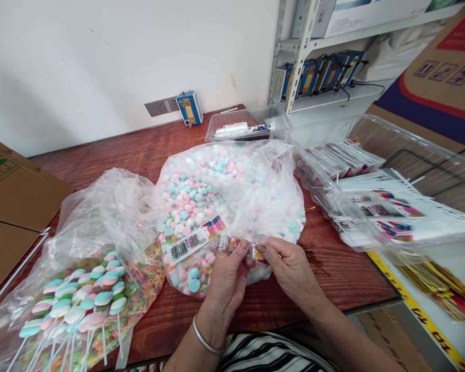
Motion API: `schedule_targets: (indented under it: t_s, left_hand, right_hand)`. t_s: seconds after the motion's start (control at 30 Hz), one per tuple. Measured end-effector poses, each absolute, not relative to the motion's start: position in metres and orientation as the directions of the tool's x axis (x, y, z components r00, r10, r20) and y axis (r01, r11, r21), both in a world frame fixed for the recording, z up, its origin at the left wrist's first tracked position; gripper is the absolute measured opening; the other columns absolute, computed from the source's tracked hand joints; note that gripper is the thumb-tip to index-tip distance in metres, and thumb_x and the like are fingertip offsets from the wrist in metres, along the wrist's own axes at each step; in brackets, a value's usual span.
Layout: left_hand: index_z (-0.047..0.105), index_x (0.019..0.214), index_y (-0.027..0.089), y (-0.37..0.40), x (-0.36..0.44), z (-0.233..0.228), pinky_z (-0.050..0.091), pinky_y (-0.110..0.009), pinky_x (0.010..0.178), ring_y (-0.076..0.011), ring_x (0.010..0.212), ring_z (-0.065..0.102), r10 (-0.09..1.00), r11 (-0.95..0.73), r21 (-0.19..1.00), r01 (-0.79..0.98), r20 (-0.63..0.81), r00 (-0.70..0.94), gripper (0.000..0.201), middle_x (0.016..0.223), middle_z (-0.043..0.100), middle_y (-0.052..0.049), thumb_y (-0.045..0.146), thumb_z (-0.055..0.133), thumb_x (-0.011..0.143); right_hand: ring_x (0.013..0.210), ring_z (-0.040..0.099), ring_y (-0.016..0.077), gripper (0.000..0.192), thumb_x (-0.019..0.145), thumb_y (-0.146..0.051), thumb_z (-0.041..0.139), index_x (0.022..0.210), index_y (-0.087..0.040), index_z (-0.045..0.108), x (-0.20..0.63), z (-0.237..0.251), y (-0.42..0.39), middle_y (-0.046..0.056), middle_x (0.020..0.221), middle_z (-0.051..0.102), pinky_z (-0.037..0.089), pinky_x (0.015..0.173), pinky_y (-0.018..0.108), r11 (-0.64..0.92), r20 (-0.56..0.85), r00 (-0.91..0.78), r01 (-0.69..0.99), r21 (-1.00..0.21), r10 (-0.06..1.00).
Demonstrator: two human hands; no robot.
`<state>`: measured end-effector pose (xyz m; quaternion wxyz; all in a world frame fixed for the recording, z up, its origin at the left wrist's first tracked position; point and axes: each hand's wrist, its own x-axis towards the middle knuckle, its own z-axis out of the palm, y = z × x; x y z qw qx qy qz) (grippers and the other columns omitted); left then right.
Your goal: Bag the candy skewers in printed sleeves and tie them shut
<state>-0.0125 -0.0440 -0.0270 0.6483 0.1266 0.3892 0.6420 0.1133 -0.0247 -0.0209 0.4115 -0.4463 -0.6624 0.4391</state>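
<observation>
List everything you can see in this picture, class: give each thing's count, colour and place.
Small clear printed packet: one, held between both hands.
Clear plastic bag of pastel round candies: one, pink, blue, white; table centre.
Clear plastic bag of swirl lollipops: one, pastel; front left.
Clear plastic trays of printed packets: several, right.
Clear plastic box: one, back.
Brown cardboard box: one, left.
Red-brown wooden table: one.
Silver bangle: one, left wrist.
Left hand, right hand: pinching the packet.

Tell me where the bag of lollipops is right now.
The bag of lollipops lies at the table's near left corner, left of the bag of round candies and the left hand.
</observation>
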Motion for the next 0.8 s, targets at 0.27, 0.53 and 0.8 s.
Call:
schedule_targets:
  t_s: [0.27, 0.53, 0.8]
  left_hand:
    - [0.069, 0.074, 0.013, -0.047, -0.017, -0.026, 0.045, -0.019, 0.059, -0.0081, 0.06, 0.054, 0.933, 0.108, 0.835, -0.54, -0.273, -0.236, 0.022, 0.067, 0.063, 0.0, 0.027, 0.083, 0.065]
    - [0.074, 0.09, 0.014, -0.047, -0.028, -0.034, 0.047, -0.021, 0.062, -0.0085, 0.056, 0.053, 0.922, 0.143, 0.903, -0.406, -0.271, -0.277, 0.027, 0.062, 0.063, 0.001, 0.03, 0.08, 0.069]
    - [0.073, 0.1, 0.015, -0.054, -0.022, -0.022, 0.051, -0.028, 0.079, -0.0168, 0.083, 0.066, 0.947, 0.104, 0.856, -0.507, -0.24, -0.211, 0.037, 0.091, 0.073, -0.007, 0.029, 0.081, 0.067]
  right_hand:
    - [0.061, 0.049, 0.0135, 0.021, 0.089, -0.038, 0.055, 0.081, -0.019, 0.058, 0.113, -0.011, -0.028, -0.001, 0.072, 0.058, 0.04, 0.055, 0.024, 0.029, -0.019, -0.273, 0.171, -0.985, 0.962]
    - [0.079, 0.06, 0.0176, 0.013, 0.085, -0.025, 0.055, 0.085, -0.019, 0.067, 0.113, -0.015, -0.026, 0.002, 0.083, 0.065, 0.046, 0.072, 0.028, 0.14, 0.1, -0.206, 0.188, -0.972, 0.973]
    - [0.081, 0.061, 0.0182, 0.009, 0.084, -0.023, 0.058, 0.085, -0.019, 0.066, 0.112, -0.006, -0.028, 0.002, 0.083, 0.067, 0.046, 0.073, 0.028, 0.172, 0.124, -0.209, 0.234, -0.957, 0.97]
